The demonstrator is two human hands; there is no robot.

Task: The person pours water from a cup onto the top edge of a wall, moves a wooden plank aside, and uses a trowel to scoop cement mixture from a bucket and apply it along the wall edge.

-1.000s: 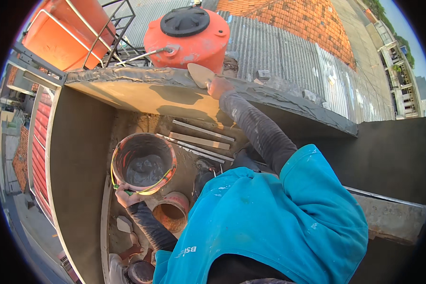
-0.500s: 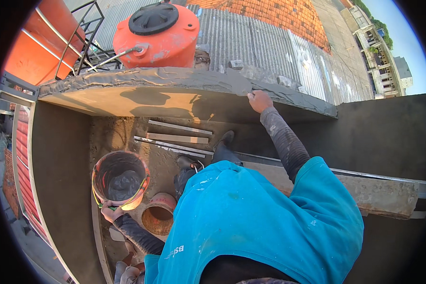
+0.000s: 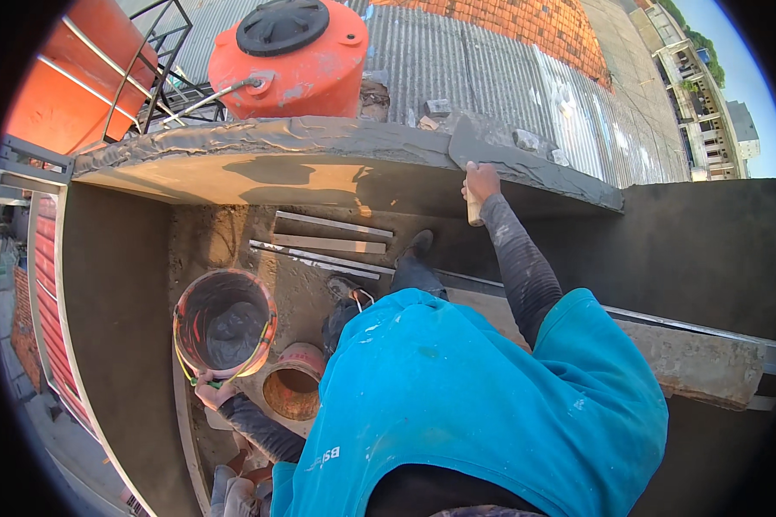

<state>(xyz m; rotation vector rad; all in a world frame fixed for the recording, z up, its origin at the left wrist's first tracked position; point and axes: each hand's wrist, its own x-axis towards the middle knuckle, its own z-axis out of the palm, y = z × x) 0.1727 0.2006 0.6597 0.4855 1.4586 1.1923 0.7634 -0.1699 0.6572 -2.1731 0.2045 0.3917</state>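
Observation:
My right hand [image 3: 481, 183] is closed round the pale wooden handle of a trowel [image 3: 466, 146]. The trowel's grey blade rests at the top of a low wall [image 3: 353, 136] coated in wet, rough mortar. At the left, the fingers of my left hand [image 3: 214, 392] grip the green-sleeved wire handle of a bucket [image 3: 267, 332]. Grey wet mortar [image 3: 235, 332] lies inside that orange-pink bucket, which tilts toward me. A smaller bucket [image 3: 306, 356], stained rusty brown inside, stands just beside it.
Metal and wooden strips [image 3: 332, 244] lie on the floor near my boots. A long plank [image 3: 707, 362] extends to the right. Beyond the wall stand an orange water tank [image 3: 306, 82] and corrugated roofing [image 3: 457, 65]. Part of another person [image 3: 237, 491] shows at the lower left.
My right hand has turned the trowel, so its handle now points down and its blade shows more, slightly farther right along the wall. The left hand keeps its hold on the bucket.

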